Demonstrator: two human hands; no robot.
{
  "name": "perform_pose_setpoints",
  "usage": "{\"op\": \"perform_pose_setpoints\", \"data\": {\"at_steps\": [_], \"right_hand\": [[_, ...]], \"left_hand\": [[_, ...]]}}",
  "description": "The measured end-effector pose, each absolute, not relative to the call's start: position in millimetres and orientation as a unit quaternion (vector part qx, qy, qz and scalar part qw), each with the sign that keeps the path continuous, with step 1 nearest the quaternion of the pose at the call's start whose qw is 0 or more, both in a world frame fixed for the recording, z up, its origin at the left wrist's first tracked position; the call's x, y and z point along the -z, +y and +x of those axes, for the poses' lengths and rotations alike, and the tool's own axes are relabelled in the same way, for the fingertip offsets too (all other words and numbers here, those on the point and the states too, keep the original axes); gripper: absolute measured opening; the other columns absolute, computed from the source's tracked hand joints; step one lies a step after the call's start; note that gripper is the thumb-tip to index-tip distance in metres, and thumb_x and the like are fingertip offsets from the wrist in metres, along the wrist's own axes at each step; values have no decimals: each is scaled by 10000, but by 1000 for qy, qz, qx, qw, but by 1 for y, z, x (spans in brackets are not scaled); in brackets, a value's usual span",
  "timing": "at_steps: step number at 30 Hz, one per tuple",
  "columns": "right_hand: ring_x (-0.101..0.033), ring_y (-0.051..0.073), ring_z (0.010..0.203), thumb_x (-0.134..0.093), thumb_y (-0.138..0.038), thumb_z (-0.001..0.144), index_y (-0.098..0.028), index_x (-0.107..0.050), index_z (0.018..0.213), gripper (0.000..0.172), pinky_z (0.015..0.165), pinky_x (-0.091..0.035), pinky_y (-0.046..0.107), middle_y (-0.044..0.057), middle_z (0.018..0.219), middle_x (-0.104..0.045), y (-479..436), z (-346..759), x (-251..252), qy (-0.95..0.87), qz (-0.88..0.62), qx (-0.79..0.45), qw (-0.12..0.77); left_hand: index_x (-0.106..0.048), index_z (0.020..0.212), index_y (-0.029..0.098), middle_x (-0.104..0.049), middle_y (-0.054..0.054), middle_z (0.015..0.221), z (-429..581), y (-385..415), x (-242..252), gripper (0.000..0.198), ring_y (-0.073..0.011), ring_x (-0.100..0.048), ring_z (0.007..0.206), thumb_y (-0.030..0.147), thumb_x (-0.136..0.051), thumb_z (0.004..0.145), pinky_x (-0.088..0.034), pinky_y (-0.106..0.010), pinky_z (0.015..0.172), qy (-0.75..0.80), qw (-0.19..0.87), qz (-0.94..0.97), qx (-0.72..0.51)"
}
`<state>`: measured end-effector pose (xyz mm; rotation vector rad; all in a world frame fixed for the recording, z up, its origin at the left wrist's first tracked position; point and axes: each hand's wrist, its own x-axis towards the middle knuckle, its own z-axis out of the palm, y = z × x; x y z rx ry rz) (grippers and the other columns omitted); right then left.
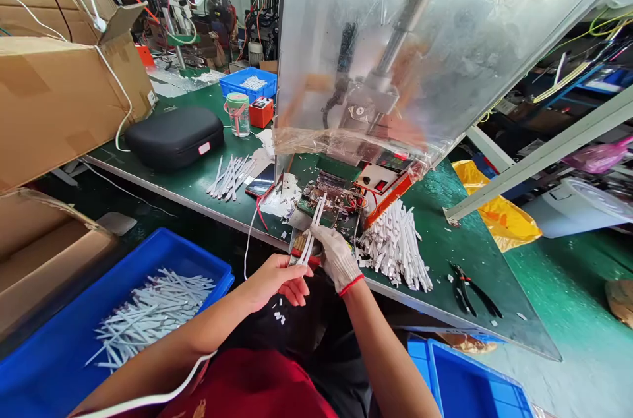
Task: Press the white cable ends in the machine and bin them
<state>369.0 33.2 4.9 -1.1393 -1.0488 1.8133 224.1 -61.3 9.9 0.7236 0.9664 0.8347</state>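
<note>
A few thin white strips [319, 212] run between my two hands and point toward the machine. My bare left hand [284, 278] pinches their near ends. My right hand [337, 254], in a white knitted glove with a red cuff edge, closes on the same strips farther up. Just beyond the hands lies the machine's work plate [324, 190], littered with scraps and wires. A large pile of white strips [393, 243] rests on the green table to the right of my gloved hand. A smaller bundle of strips [230, 177] lies at the left.
Above the work plate hangs a clear shield [341, 75]. Black-handled pliers [472, 289] lie at the table's right. A blue bin [163, 246] of strips stands lower left, another blue bin [475, 378] lower right. A black case [175, 134], a phone [260, 180] and a jar [238, 116] sit leftward.
</note>
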Motion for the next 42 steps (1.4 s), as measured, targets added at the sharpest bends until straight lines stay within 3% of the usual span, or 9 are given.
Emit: {"op": "perform_pose_setpoints", "data": {"at_steps": [4, 10, 31, 38, 42], "right_hand": [[-462, 107, 474, -777, -500, 685, -172, -639, 729, 358, 453, -371, 233, -10, 598, -596, 31, 365, 3, -382, -448, -705, 394], [-476, 121, 468, -745, -456, 708, -175, -672, 726, 291, 461, -396, 248, -2, 588, -610, 28, 360, -3, -363, -450, -701, 418], [-592, 195, 598, -787, -503, 677, -186, -696, 770, 343, 548, -508, 315, 38, 689, -675, 32, 361, 4, -344, -469, -697, 420], [-517, 146, 477, -710, -471, 734, -171, -716, 762, 301, 428, -392, 275, 26, 634, -648, 57, 354, -4, -338, -485, -684, 426], [-548, 160, 506, -699, -414, 758, -170, -691, 704, 250, 455, -425, 276, 29, 595, -630, 75, 348, -6, -316, -474, -692, 443]], "left_hand": [[-696, 940, 86, -723, -91, 673, 224, -59, -10, 457, -190, -697, 544, 517, -719, 788, -507, -239, 511, 451, 738, 341, -368], [-692, 775, 77, -704, -116, 611, 226, -53, -4, 547, -181, -651, 460, 617, -623, 820, -464, -233, 443, 445, 741, 371, -340], [-699, 769, 79, -702, -105, 601, 224, -52, -8, 553, -172, -654, 457, 629, -649, 793, -465, -212, 434, 437, 755, 356, -335], [-698, 928, 77, -729, -122, 675, 230, -50, -10, 667, -223, -706, 548, 723, -596, 798, -530, -272, 497, 431, 773, 331, -328], [-690, 875, 82, -712, -101, 641, 234, -51, -17, 689, -203, -691, 524, 758, -616, 761, -528, -266, 501, 435, 764, 334, -341]]}}
